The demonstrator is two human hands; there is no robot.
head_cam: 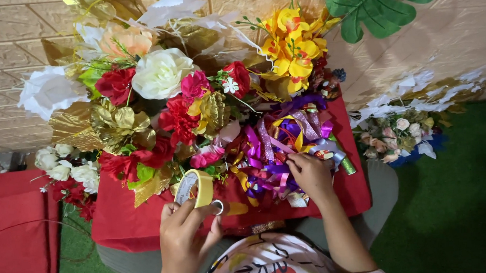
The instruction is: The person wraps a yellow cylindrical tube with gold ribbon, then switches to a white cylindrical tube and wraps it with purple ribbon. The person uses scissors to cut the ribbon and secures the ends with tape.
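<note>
Left hand (184, 232) clamps the tape roll (195, 189) upright above the red cloth (121, 218). Right hand (310, 174) pinches closed on a strand in the ribbon pile (287, 151), just beside the flowers (159, 102). Keep the roll steady and separate one ribbon cleanly, so neighbouring loops stay untangled.

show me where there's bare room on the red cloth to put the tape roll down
Bare red cloth shows along the near left edge, below the gold leaves and left of the left hand, which holds the tape roll. A narrower strip lies at the near right corner, right of the right hand. The rest is crowded with artificial flowers and ribbon bows.
</note>
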